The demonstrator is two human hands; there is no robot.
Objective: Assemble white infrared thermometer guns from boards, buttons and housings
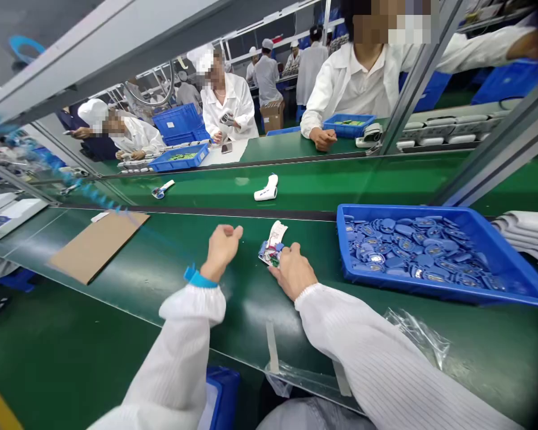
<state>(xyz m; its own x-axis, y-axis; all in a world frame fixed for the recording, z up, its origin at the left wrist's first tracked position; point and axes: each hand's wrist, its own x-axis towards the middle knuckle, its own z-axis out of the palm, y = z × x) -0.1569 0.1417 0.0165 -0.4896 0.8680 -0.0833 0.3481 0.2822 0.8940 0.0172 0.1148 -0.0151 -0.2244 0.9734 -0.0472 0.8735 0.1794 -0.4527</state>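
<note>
My right hand (293, 272) is closed on the near edge of an opened white handheld device (275, 234), which lies on the green bench. Its wide end shows a circuit board, coloured wires and blue parts, partly covered by my fingers. To the left of it, my left hand (222, 251) hovers over the bench with a blue wristband (200, 278) at the wrist. Its fingers are loosely curled with the thumb apart, and nothing shows in them.
A blue tray (448, 295) of blue oval parts stands at right, beside stacked white housings (526, 233). Clear plastic film (424, 334) lies in front. Cardboard (99, 245) is at left. Beyond the bench, a green belt (210, 188) carries a white device (266, 188). Co-workers sit opposite, behind metal posts.
</note>
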